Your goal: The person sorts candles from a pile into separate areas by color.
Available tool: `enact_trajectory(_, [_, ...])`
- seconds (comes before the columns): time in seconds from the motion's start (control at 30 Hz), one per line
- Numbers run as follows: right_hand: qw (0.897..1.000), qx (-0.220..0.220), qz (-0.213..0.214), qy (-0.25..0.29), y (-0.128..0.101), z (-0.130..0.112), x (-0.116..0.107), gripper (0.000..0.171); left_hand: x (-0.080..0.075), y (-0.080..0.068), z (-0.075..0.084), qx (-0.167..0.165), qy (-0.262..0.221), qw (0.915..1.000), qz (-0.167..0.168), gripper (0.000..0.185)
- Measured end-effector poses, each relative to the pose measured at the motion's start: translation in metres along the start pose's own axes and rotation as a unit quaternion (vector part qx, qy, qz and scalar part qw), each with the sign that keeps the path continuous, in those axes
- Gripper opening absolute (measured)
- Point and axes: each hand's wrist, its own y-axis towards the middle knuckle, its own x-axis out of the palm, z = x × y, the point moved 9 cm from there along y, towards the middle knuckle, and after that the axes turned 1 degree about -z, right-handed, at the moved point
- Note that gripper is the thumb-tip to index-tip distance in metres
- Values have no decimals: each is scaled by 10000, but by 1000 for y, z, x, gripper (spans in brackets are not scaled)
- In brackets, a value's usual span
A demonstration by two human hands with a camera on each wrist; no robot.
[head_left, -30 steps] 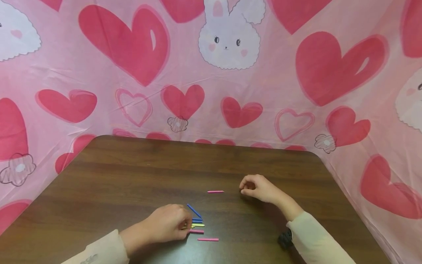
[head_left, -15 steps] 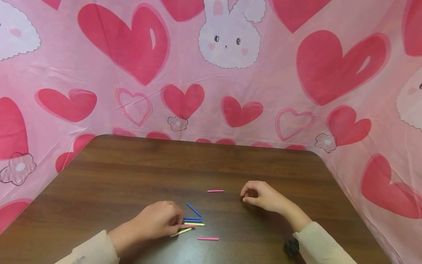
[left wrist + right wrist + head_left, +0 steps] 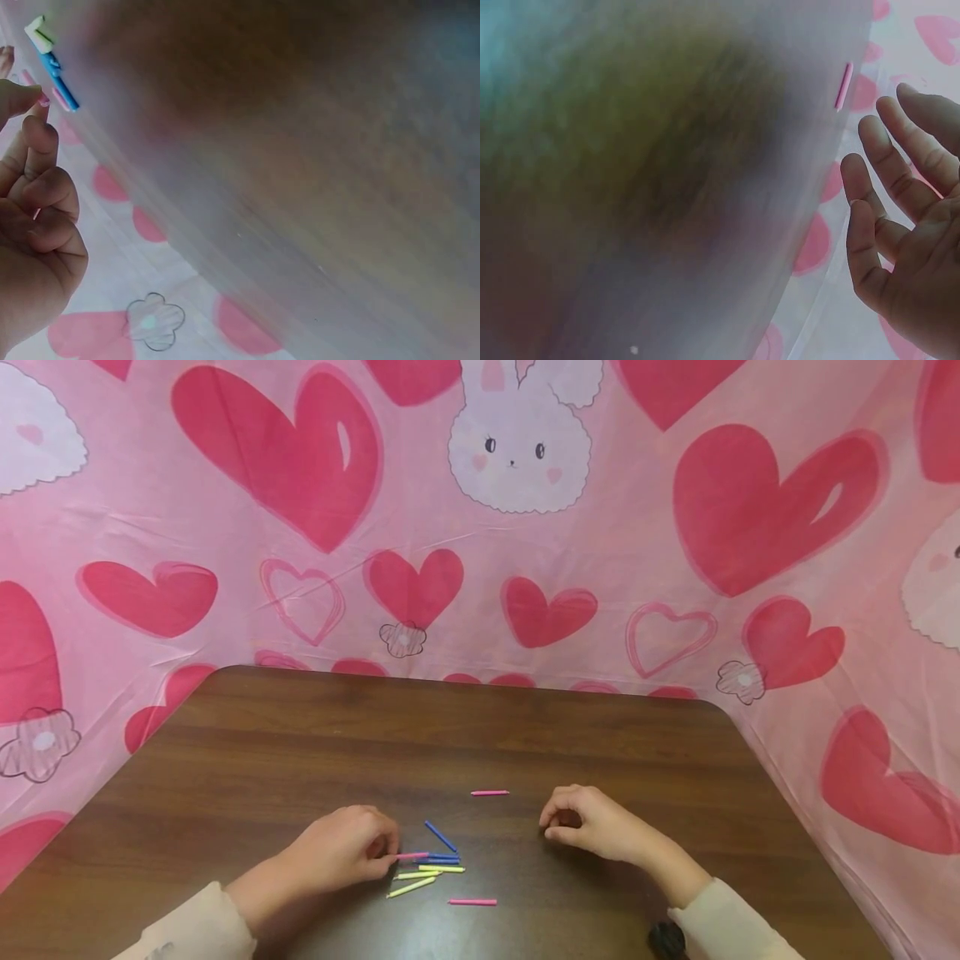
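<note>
My left hand (image 3: 341, 852) pinches the near end of a thin pink stick (image 3: 411, 857) between thumb and forefinger. In the left wrist view, the pink tip (image 3: 45, 100) pokes out past those fingertips. The stick's far end meets a pair of blue sticks (image 3: 447, 861) lying side by side, and another blue stick (image 3: 440, 836) slants behind them. Nearer the person lie yellow-green sticks (image 3: 412, 887), partly overlapping. To the right, my right hand (image 3: 592, 825) hovers over the table with loosely curved fingers and holds nothing; the right wrist view shows its fingers (image 3: 862, 180) spread apart.
One loose pink stick (image 3: 490, 792) lies farther back between the hands, another pink stick (image 3: 472, 902) closer to the person. The dark wooden table (image 3: 315, 735) ends at a pink heart-patterned cloth (image 3: 480, 543). A small black object (image 3: 666, 939) sits by the right sleeve.
My left hand has carried the pink stick leftward and away from the person, from beside the yellow-green sticks up to the blue ones. My right hand has drifted slightly toward the person.
</note>
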Motion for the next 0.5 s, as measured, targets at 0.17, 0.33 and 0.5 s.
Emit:
enact_trajectory(0.17, [9999, -64, -104, 48, -1, -3, 7, 7, -3, 0, -7, -176, -97, 9998, -48, 19])
enact_trajectory(0.33, [9997, -129, -208, 91, -1, -10, 12, 6, -4, 2, -12, -269, -135, 9995, -38, 18])
enact_trajectory(0.5, [9989, -301, -349, 88, 0, -19, 19, 6, -5, 5, -13, -255, -128, 9996, 30, 16])
